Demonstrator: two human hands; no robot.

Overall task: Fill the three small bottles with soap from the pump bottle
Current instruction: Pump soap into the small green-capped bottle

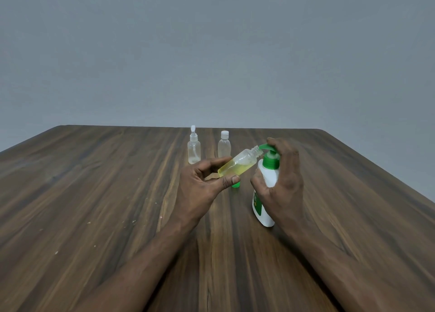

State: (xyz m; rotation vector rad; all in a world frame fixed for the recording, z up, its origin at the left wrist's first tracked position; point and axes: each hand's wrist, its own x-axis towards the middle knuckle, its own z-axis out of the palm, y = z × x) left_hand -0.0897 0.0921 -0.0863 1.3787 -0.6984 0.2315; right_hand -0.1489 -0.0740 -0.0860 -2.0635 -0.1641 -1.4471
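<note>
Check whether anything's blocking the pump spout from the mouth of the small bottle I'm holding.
Nothing visible does. The tilted bottle is uncapped, and its open neck is right at the tip of the green spout. A green cap lies apart, below it.

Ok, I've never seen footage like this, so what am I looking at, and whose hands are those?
There is no machine: one camera worn on a person's head looks down at their bare hands. The left hand holds a small bottle, tilted, partly full of yellowish soap, its open neck at the spout of the pump bottle. The right hand grips that bottle, a finger on the pump. On the wooden table stand two more clear bottles: a flip-cap bottle and a white-capped bottle; a green cap lies near the left thumb.
</note>
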